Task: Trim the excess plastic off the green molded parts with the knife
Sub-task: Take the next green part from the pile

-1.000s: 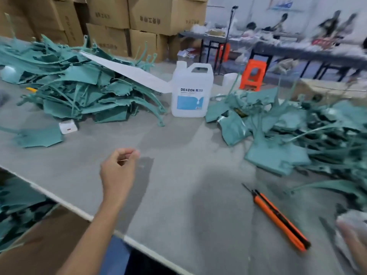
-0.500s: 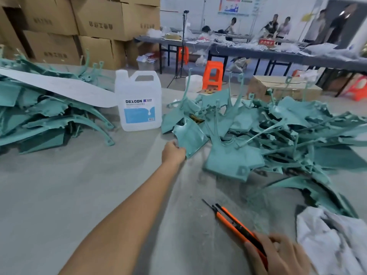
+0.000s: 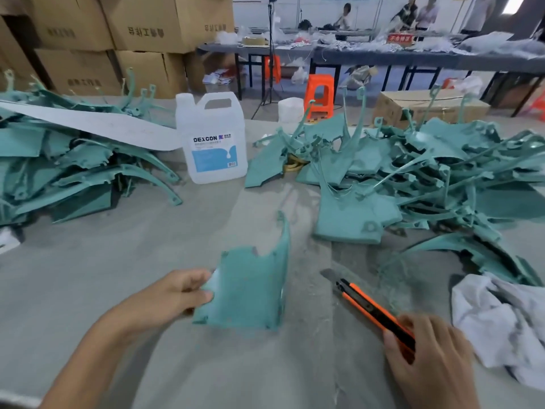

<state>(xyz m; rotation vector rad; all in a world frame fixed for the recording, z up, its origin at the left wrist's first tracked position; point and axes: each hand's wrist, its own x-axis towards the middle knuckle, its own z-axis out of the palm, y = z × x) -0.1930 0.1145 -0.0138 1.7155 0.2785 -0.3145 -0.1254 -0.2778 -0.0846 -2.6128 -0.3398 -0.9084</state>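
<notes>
My left hand (image 3: pixel 171 293) grips the left edge of a green molded part (image 3: pixel 250 287), a curved panel with a raised arm on its right side, held just above the grey table (image 3: pixel 147 255) near the front. My right hand (image 3: pixel 427 358) is wrapped around the rear end of the orange and black knife (image 3: pixel 371 311), whose blade tip points away toward the upper left. Knife and part are a short gap apart. A large heap of green parts (image 3: pixel 427 172) lies at the right, another heap of green parts (image 3: pixel 67 169) at the left.
A white DEXCON jug (image 3: pixel 213 140) stands at the back middle, with a long white strip (image 3: pixel 88 122) lying over the left heap. A crumpled white cloth (image 3: pixel 501 317) lies at the right front. Cardboard boxes (image 3: pixel 118 39), an orange stool (image 3: pixel 320 95) and people at a far table stand behind.
My left hand took a green part from the right heap's edge and drew it back toward me. My right hand closed on the knife's handle. The view shifted right.
</notes>
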